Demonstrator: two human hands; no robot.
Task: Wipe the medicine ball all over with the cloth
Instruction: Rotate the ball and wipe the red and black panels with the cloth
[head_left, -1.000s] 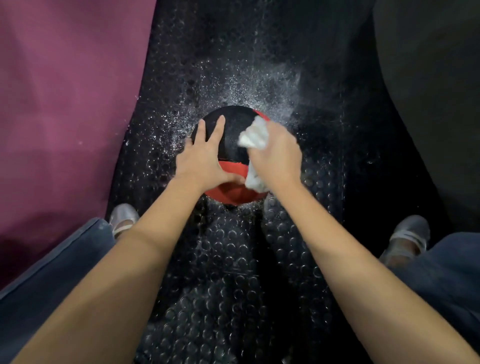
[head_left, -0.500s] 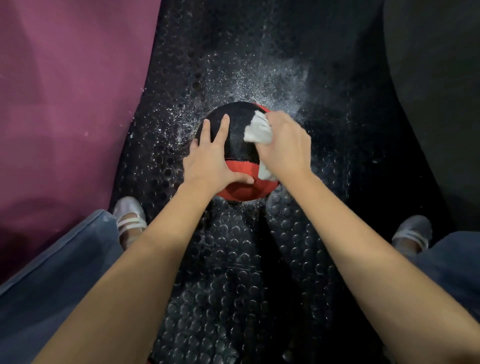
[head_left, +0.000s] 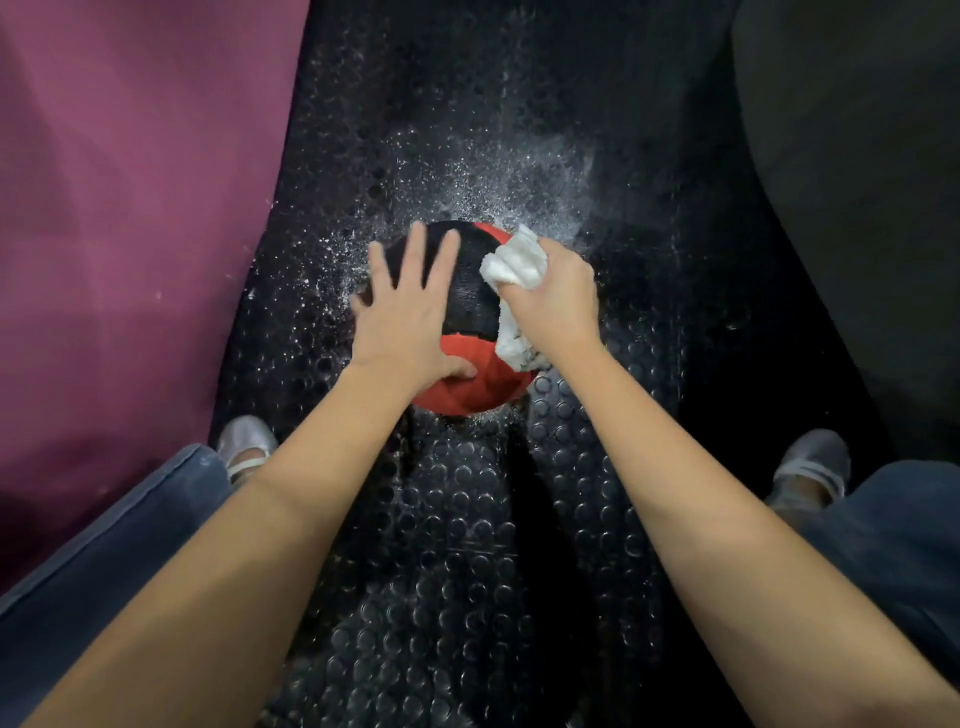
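While left hand steadies medicine ball, right hand presses cloth

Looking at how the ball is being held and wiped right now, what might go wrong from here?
The medicine ball rests on the studded mat, steadied only by the flat left hand; a hard push could roll it. White powder on the mat may get back onto wiped areas. The bunched cloth in the right hand could miss the underside.

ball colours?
Black and red panels on the ball, seen in the head view.
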